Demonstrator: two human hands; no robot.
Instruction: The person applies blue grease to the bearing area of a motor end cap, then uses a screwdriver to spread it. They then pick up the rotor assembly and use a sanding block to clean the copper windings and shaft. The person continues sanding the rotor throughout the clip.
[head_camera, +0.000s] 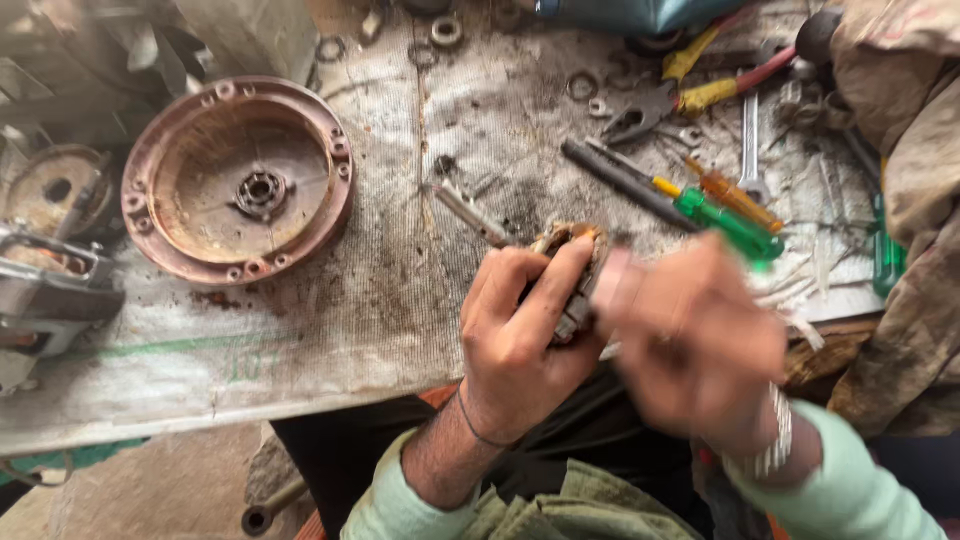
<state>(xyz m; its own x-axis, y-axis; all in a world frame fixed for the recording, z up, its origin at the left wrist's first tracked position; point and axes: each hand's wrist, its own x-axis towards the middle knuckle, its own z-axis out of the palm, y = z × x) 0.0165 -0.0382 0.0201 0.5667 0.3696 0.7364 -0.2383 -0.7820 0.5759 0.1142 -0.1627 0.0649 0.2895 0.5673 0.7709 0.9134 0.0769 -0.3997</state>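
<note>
- Round housing, at ten o'clock: cast metal, matt, rust-brown, rough and pitted; steel bearing at its centre, dull grey.
- Surface: woven sacking cloth, coarse, matt, grimy with dark stains.
- Rotor part in the left hand: metal with coppery windings, dull, dirty; shaft bare grey steel.
- Right hand: blurred; metal link bracelet at the wrist, shiny.
- Screwdriver, at two o'clock: glossy translucent green plastic handle.
- Spanner: smooth bright steel.
- Pliers, at one o'clock: dark metal, yellow rubbery handle sleeves.
- Sleeves: soft pale green cloth.
</note>
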